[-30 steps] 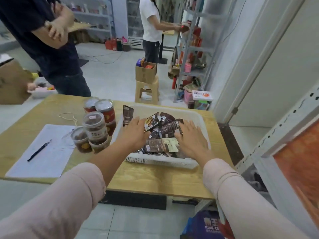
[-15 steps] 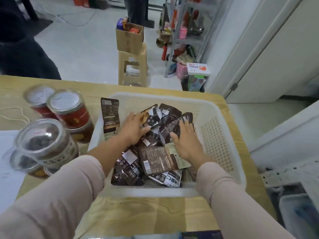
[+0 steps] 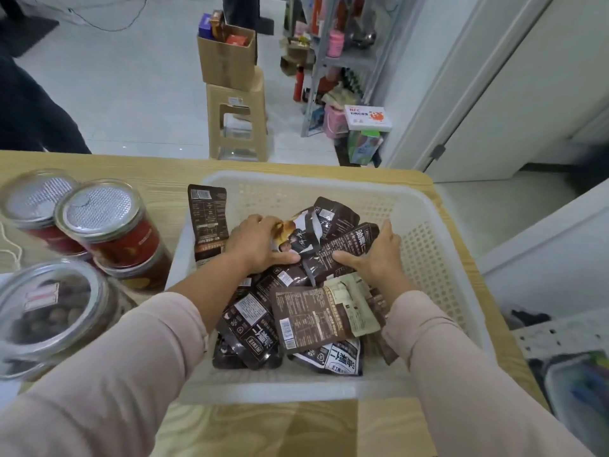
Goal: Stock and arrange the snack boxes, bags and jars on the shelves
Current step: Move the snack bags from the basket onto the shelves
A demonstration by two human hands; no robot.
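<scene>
A white plastic basket (image 3: 438, 255) on the wooden table (image 3: 250, 430) holds several dark brown snack bags (image 3: 306, 318). My left hand (image 3: 257, 242) and my right hand (image 3: 379, 255) are both inside the basket, gripping a bunch of the bags (image 3: 333, 239) from either side, thumbs hooked under the pile. One more bag (image 3: 208, 222) stands against the basket's left wall. Jars with foil tops and red labels (image 3: 108, 225) and a clear-lidded jar (image 3: 49, 311) stand to the left of the basket.
Beyond the table a cardboard box (image 3: 227, 57) sits on a beige plastic stool (image 3: 239, 123). A metal shelf rack (image 3: 339, 61) with goods stands at the back right, with boxes (image 3: 367, 118) at its foot. A person in dark clothes (image 3: 29, 113) stands at the left.
My head has come closer and lower over the basket. Both hands have moved from lying flat on the bags to closing round a bunch of them.
</scene>
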